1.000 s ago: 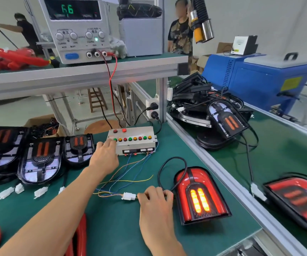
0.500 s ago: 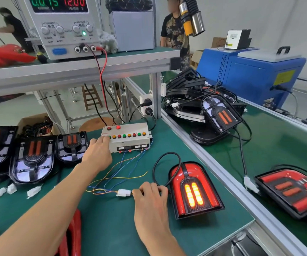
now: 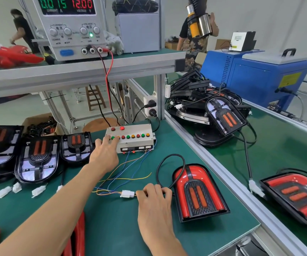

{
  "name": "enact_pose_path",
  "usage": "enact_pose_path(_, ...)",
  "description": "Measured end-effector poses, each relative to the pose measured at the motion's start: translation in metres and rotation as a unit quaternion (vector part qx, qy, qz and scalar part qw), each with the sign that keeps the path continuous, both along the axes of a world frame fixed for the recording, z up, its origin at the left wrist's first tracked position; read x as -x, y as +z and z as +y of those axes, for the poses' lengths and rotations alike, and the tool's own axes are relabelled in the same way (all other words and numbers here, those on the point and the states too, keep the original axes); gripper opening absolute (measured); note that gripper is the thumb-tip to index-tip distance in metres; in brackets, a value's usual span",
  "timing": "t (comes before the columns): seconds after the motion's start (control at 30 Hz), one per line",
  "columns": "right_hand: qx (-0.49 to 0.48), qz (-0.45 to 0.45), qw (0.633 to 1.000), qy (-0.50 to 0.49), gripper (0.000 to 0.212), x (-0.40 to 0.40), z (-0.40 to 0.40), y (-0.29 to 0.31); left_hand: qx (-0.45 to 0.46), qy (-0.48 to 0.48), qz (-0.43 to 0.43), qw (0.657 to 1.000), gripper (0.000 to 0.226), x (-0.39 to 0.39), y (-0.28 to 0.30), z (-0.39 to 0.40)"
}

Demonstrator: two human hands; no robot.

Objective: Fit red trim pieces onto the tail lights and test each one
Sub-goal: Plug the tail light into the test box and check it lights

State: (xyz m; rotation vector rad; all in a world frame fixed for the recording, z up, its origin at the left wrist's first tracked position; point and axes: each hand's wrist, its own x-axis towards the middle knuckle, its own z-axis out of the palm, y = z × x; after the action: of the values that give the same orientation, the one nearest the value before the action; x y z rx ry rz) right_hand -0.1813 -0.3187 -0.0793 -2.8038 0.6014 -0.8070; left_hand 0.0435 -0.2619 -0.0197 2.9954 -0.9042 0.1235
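Observation:
A tail light with red trim [image 3: 198, 193] lies on the green bench at the right, its lamps unlit. Its black cable loops round to a white connector [image 3: 127, 193]. My right hand [image 3: 153, 204] pinches the cable end just right of that connector. My left hand [image 3: 103, 154] reaches to the grey test box [image 3: 134, 143], fingertips on its row of coloured buttons at the left end. Three tail lights without red trim [image 3: 37, 159] stand in a row at the left. Red trim pieces [image 3: 79, 235] lie at the bench's front edge.
A power supply [image 3: 71, 28] on the upper shelf reads 0.015 A and 12.00 V. Another trimmed tail light [image 3: 296, 196] lies on the conveyor [image 3: 287, 150] at the right, behind it a pile of untrimmed lights [image 3: 204, 108] and a blue machine [image 3: 256, 78]. Two persons stand far back.
The tail light's two centre lamps, lit bright before, have gone dark. The current reading dropped. My left fingers shifted right along the button row. My right hand stays on the cable.

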Motion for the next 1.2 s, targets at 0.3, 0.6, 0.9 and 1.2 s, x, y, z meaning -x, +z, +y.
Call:
enact_pose_path(0.3,-0.002,0.009,1.0,-0.001,0.034,-0.001,0.0,0.001,0.016,0.019,0.027,0.999,0.071,-0.006,-0.001,-0.003)
enact_pose_path(0.6,0.005,0.006,1.0,0.007,0.032,-0.001,-0.001,-0.002,0.04,0.031,0.042,0.998,0.071,-0.013,0.0,-0.006)
enact_pose_path(0.9,-0.018,0.03,0.999,0.006,0.036,-0.002,-0.001,0.0,0.053,0.041,0.052,0.996,0.07,-0.013,0.003,-0.009)
enact_pose_path(1.2,0.007,0.006,1.0,0.003,0.029,0.0,-0.001,0.0,0.135,-0.042,-0.021,0.99,0.057,0.005,0.002,-0.022)
